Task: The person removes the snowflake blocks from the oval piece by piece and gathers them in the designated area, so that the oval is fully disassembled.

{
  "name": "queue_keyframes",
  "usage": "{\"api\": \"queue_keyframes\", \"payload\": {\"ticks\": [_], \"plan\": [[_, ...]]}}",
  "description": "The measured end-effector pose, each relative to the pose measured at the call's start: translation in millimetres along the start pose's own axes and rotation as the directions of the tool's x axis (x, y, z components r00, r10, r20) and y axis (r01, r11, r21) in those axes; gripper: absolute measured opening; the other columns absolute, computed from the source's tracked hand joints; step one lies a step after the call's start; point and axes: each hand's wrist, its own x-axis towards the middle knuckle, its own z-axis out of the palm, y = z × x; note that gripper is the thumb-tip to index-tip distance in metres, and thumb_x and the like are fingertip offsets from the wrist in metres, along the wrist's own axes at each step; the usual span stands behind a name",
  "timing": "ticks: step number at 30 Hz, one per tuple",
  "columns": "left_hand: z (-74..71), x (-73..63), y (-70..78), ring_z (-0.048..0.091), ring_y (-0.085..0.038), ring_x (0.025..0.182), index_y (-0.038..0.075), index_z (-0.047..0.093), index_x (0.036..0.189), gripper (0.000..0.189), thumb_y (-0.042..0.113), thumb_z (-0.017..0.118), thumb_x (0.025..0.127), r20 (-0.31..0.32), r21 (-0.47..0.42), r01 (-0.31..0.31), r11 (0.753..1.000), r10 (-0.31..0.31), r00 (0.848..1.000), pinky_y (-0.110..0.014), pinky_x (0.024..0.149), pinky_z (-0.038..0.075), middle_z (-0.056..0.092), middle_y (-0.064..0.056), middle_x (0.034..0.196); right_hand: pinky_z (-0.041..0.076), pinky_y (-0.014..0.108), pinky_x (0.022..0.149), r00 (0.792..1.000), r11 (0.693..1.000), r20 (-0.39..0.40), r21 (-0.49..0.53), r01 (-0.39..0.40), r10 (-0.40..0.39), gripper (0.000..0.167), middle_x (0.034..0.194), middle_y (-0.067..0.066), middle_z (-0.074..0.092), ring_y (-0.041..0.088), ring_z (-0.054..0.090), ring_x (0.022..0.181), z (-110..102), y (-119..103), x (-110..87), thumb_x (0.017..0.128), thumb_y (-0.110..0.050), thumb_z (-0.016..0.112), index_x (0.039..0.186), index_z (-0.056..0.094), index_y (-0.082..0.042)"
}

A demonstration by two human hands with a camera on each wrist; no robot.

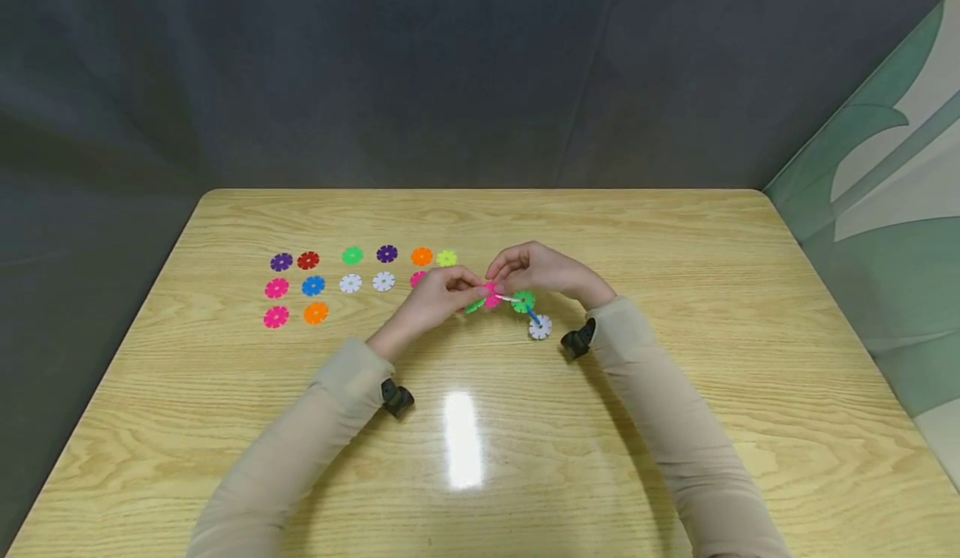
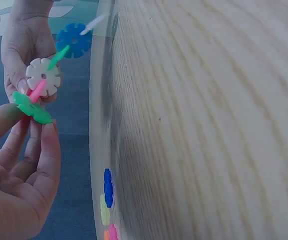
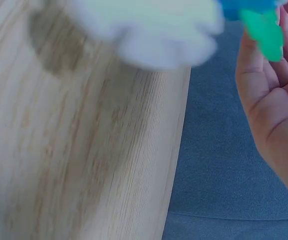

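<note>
A chain of notched plastic discs hangs between both hands over the table. My left hand [image 1: 442,298] pinches the green disc [image 2: 31,108] at its left end between thumb and fingers. Joined to that is a pink disc [image 1: 492,298], with my right hand [image 1: 546,271] pinching it at its upper edge. Beyond it come a white disc [image 2: 43,72], another green disc [image 1: 523,301], a blue disc [image 2: 74,41] and a last white disc [image 1: 540,327]. That end disc looms large and blurred in the right wrist view.
Loose discs lie in rows at the table's left, among them a purple disc [image 1: 281,262], a red disc [image 1: 308,261], an orange disc [image 1: 316,313] and a yellow disc [image 1: 447,258]. The wooden table [image 1: 480,508] ends at a dark curtain [image 1: 450,75].
</note>
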Motion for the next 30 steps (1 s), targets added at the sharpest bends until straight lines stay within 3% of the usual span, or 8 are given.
{"api": "queue_keyframes", "payload": {"ticks": [6, 15, 20, 25, 30], "plan": [[1.9, 0.2, -1.8, 0.063, -0.021, 0.078, 0.002, 0.066, 0.109, 0.026, 0.023, 0.062, 0.093, -0.007, -0.026, -0.004, 1.000, 0.004, 1.000, -0.037, 0.074, 0.057, 0.069, -0.016, 0.102, 0.052, 0.025, 0.075, 1.000, 0.999, 0.014, -0.035, -0.005, 0.006, 0.022, 0.084, -0.007, 0.071, 0.010, 0.063, 0.076, -0.6, 0.8, -1.0, 0.090, -0.009, 0.062, 0.110, 0.066, 0.002], [2.3, -0.7, -0.5, 0.067, -0.018, 0.092, 0.007, 0.067, 0.109, 0.033, 0.030, 0.071, 0.086, 0.079, -0.033, 0.010, 0.999, -0.008, 0.997, -0.032, 0.078, 0.057, 0.070, -0.010, 0.106, 0.050, 0.029, 0.080, 1.000, 0.998, 0.005, -0.057, -0.017, 0.017, 0.019, 0.079, -0.008, 0.071, 0.010, 0.059, 0.070, -1.8, 2.3, -2.3, 0.091, -0.013, 0.063, 0.104, 0.069, -0.001], [2.7, -1.3, -0.8, 0.067, -0.024, 0.093, 0.005, 0.066, 0.111, 0.034, 0.028, 0.070, 0.087, 0.067, -0.042, 0.014, 0.999, -0.011, 0.998, -0.034, 0.078, 0.057, 0.069, -0.012, 0.108, 0.051, 0.030, 0.082, 1.000, 0.999, 0.011, -0.048, -0.023, 0.023, 0.018, 0.080, -0.007, 0.071, 0.011, 0.061, 0.072, -2.7, 3.5, -2.2, 0.092, -0.014, 0.062, 0.104, 0.069, -0.002], [4.0, -1.1, -0.6, 0.068, -0.027, 0.094, 0.005, 0.067, 0.111, 0.034, 0.028, 0.071, 0.086, 0.030, -0.048, 0.027, 0.998, -0.025, 0.999, -0.031, 0.076, 0.057, 0.070, -0.012, 0.107, 0.052, 0.028, 0.079, 1.000, 0.999, 0.007, -0.031, -0.016, 0.016, 0.018, 0.081, -0.006, 0.071, 0.010, 0.062, 0.072, -1.8, 3.8, -0.7, 0.091, -0.011, 0.062, 0.104, 0.067, 0.000], [5.5, -0.5, -0.1, 0.068, -0.021, 0.093, 0.005, 0.069, 0.109, 0.030, 0.025, 0.071, 0.086, 0.038, -0.032, 0.005, 0.999, -0.004, 0.999, -0.027, 0.076, 0.056, 0.070, -0.011, 0.107, 0.048, 0.023, 0.064, 0.999, 0.999, 0.040, -0.039, 0.003, -0.002, 0.017, 0.074, -0.006, 0.068, 0.007, 0.054, 0.062, 0.0, 3.8, 0.3, 0.091, -0.011, 0.063, 0.101, 0.068, 0.001]]}}
